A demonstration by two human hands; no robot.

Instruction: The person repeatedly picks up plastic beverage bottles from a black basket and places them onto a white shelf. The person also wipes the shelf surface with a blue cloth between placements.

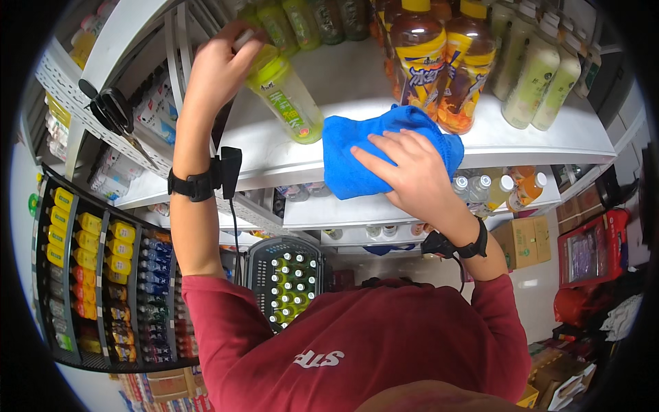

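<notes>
My left hand (226, 59) grips the cap end of a green-labelled plastic tea bottle (285, 98), which stands tilted in view on the white metal shelf (340, 82). Under the spread fingers of my right hand (406, 159) lies a folded blue cloth (355, 149), at the shelf's front edge; my thumb is mostly hidden. The cloth's left corner is close beside the bottle's base. Behind the cloth stand large iced tea bottles (419, 56) with yellow labels and caps. More green bottles (298, 23) are lined up at the back, left of them.
Pale green bottles (533, 77) stand at the shelf's right. Scissors (116, 110) hang on the left upright. Small bottles (479, 188) fill a lower shelf. Below me, a dark basket (257, 257) holds many white-capped bottles. A drinks rack (103, 288) is at left, a cardboard box (525, 242) at right.
</notes>
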